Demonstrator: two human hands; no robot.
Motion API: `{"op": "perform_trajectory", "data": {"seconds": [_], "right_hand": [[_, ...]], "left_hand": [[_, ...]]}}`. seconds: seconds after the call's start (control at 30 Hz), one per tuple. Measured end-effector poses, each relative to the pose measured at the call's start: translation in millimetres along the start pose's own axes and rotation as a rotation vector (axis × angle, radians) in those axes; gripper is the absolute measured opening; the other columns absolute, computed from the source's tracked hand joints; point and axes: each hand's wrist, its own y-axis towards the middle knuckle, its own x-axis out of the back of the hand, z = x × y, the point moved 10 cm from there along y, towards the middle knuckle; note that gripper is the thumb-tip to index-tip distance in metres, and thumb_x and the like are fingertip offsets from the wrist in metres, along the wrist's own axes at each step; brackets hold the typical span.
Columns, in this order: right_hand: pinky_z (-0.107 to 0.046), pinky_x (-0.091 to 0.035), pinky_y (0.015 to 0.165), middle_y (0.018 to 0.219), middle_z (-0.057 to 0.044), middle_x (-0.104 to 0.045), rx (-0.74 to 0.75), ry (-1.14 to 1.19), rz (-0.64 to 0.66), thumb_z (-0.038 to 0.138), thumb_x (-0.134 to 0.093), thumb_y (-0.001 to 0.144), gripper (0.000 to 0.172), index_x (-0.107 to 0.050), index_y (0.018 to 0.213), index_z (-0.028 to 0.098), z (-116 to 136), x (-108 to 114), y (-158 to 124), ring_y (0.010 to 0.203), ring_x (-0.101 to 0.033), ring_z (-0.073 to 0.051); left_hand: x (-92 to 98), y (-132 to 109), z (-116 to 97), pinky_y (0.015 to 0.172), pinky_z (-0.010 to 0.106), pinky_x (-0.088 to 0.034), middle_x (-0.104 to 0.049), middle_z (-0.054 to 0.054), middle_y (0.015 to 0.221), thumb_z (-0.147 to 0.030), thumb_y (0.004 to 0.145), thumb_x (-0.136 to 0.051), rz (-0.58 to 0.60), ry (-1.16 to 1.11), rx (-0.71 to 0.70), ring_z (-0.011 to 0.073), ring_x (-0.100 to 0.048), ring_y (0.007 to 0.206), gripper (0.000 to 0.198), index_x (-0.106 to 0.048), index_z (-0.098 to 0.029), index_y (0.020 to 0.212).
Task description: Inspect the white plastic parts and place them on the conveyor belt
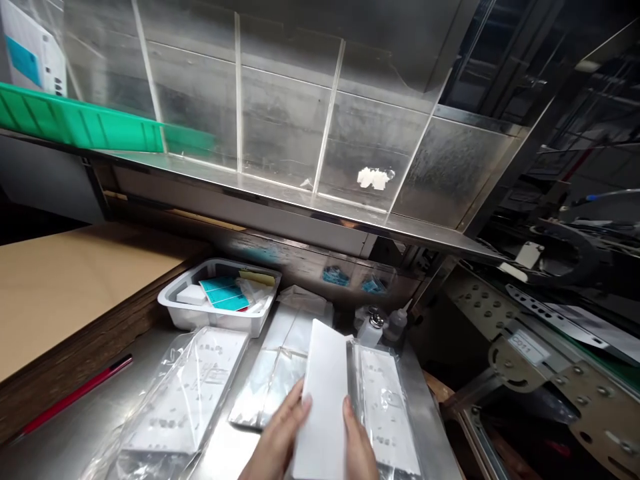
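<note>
Between my two hands is a long, narrow white piece, tilted up over the metal bench; whether it is one panel or a stack, I cannot tell. My left hand grips its left edge, thumb on the near face. On the opposite edge, my right hand presses with its fingers. To the left lies a tied bundle of clear plastic bags. White printed panels in clear plastic rest on both sides, a left bagged panel and a right bagged panel, the latter partly behind my right hand.
A white bin holds a teal card and other pieces. A red pen lies at left, near a brown board. Bottles stand at the back. Overhead runs a metal shelf with a green tray. Machinery borders the right.
</note>
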Motion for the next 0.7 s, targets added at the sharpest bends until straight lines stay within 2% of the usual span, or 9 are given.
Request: {"op": "perform_trajectory", "data": {"seconds": [0.07, 0.1, 0.17, 0.23, 0.4, 0.57, 0.7], "right_hand": [[-0.033, -0.051, 0.074, 0.099, -0.006, -0.068, -0.050, 0.222, -0.125, 0.056, -0.061, 0.073, 0.047, -0.061, 0.103, 0.020, 17, 5, -11, 0.093, -0.061, -0.024], [-0.031, -0.051, 0.073, 0.096, -0.005, -0.068, -0.066, 0.302, -0.114, 0.047, -0.068, 0.071, 0.040, -0.061, 0.099, 0.020, 25, -1, -16, 0.088, -0.062, -0.021], [-0.028, -0.051, 0.067, 0.088, -0.003, -0.069, -0.086, 0.375, 0.001, 0.035, -0.073, 0.069, 0.033, -0.060, 0.095, 0.019, 41, -22, -23, 0.076, -0.063, -0.016], [-0.024, -0.050, 0.060, 0.081, -0.002, -0.068, -0.107, 0.385, 0.076, 0.029, -0.075, 0.068, 0.032, -0.060, 0.094, 0.018, 48, -36, -28, 0.065, -0.061, -0.012], [-0.020, -0.046, 0.048, 0.067, 0.002, -0.063, -0.110, 0.308, 0.084, 0.027, -0.079, 0.063, 0.032, -0.059, 0.086, 0.016, 42, -43, -29, 0.055, -0.056, -0.009], [-0.019, -0.046, 0.045, 0.069, -0.001, -0.064, -0.089, 0.242, 0.103, 0.030, -0.079, 0.063, 0.034, -0.058, 0.085, 0.015, 40, -47, -30, 0.054, -0.056, -0.009], [-0.019, -0.048, 0.044, 0.067, 0.000, -0.064, -0.085, 0.225, 0.117, 0.030, -0.079, 0.062, 0.034, -0.058, 0.082, 0.014, 40, -49, -32, 0.053, -0.056, -0.009]], "left_hand": [[28.6, 5, -1, 0.093, 0.037, -0.041, -0.054, 0.013, 0.128, -0.052, 0.079, -0.053, -0.179, -0.006, 0.057, 0.0289, -0.050, 0.115, 0.068, -0.037, -0.016, 0.134], [39.8, 7, -1, 0.085, 0.036, -0.044, -0.061, 0.013, 0.117, -0.054, 0.078, -0.052, -0.241, 0.026, 0.068, 0.0285, -0.057, 0.104, 0.067, -0.041, -0.014, 0.131], [51.4, 10, 1, 0.072, 0.034, -0.046, -0.068, 0.012, 0.097, -0.058, 0.077, -0.051, -0.287, 0.111, 0.061, 0.0256, -0.062, 0.083, 0.064, -0.051, -0.012, 0.121], [49.4, 12, 4, 0.067, 0.031, -0.045, -0.069, 0.009, 0.085, -0.059, 0.079, -0.046, -0.245, 0.169, 0.029, 0.0223, -0.060, 0.073, 0.058, -0.058, -0.011, 0.110], [39.6, 15, 20, 0.058, 0.029, -0.044, -0.063, 0.002, 0.065, -0.058, 0.082, -0.041, -0.162, 0.199, 0.035, 0.0181, -0.057, 0.058, 0.049, -0.060, -0.015, 0.096], [38.4, 19, 22, 0.051, 0.026, -0.040, -0.057, -0.002, 0.059, -0.053, 0.084, -0.040, -0.124, 0.194, -0.018, 0.0133, -0.050, 0.048, 0.038, -0.055, -0.019, 0.078], [38.4, 19, 21, 0.052, 0.024, -0.039, -0.054, -0.003, 0.058, -0.051, 0.085, -0.042, -0.133, 0.211, -0.046, 0.0116, -0.046, 0.050, 0.036, -0.052, -0.019, 0.071]]}}
